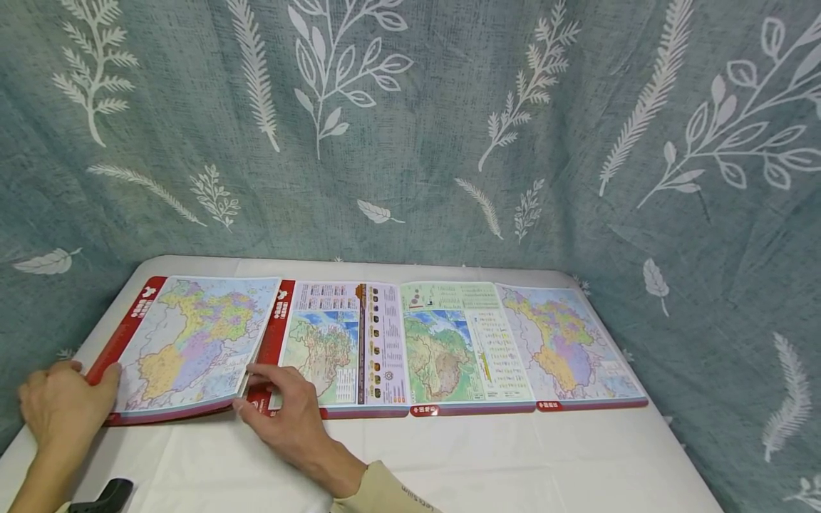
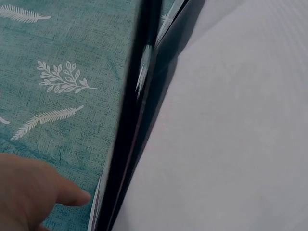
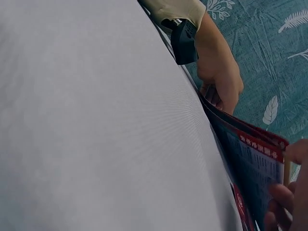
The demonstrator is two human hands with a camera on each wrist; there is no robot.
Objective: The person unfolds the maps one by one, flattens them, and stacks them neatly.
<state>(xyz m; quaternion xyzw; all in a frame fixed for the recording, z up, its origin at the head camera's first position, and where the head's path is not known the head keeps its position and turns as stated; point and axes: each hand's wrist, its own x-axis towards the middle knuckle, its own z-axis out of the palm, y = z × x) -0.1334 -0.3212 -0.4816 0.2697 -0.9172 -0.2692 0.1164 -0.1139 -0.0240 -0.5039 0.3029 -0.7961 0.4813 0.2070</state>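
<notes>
A glossy fold-out map (image 1: 449, 410) lies along the table, its panels showing coloured maps, text and small pictures. At its left end a red-edged map section (image 1: 199, 342) sits on top, its lower right corner raised off the panels beneath. My right hand (image 1: 291, 410) pinches that corner between thumb and fingers; in the right wrist view the same hand (image 3: 293, 192) holds the lifted layers at their edge. My left hand (image 1: 67, 406) grips the red left border, thumb on top. The left wrist view shows only part of this hand (image 2: 29, 192), and its other fingers are mostly hidden.
A white cloth covers the table (image 1: 487, 463). Behind and at both sides hangs a teal curtain (image 1: 423, 199) with white leaf prints. A black band (image 1: 105, 499) is around the left wrist. The map's right end reaches near the table's right edge.
</notes>
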